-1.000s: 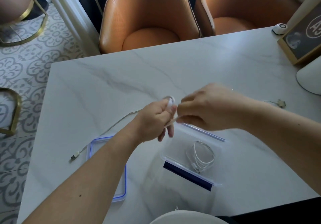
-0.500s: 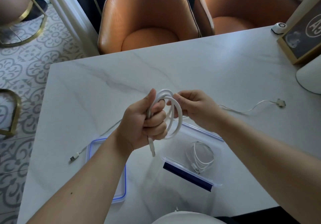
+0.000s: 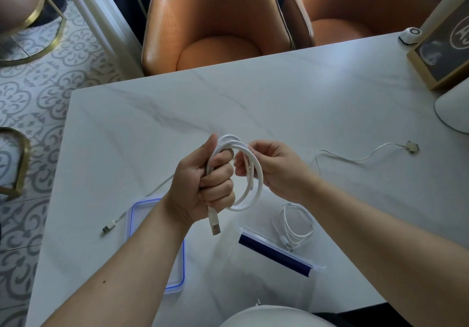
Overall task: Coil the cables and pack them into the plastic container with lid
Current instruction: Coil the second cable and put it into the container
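Note:
My left hand point(image 3: 205, 187) is fisted around a thick white cable point(image 3: 257, 182) wound into several loops, its USB plug hanging below the fist. My right hand point(image 3: 276, 169) pinches the loops on their right side. Below them stands the clear plastic container point(image 3: 274, 250) with a dark blue clip, and a thin coiled white cable point(image 3: 294, 227) lies inside it. The blue-rimmed lid point(image 3: 157, 245) lies flat to the left, partly under my left forearm. A thin loose cable point(image 3: 360, 158) runs across the marble table point(image 3: 279, 98), one plug at the right and another at the left.
Two orange leather chairs point(image 3: 215, 22) stand at the table's far edge. A framed sign point(image 3: 441, 52), a small white round device point(image 3: 409, 35) and a white rounded base point(image 3: 454, 108) occupy the right corner. The table's left edge drops to patterned floor tiles.
The hands drew apart and the coil came into view, held upright in my left fist. My right hand shifted to the loops' right side.

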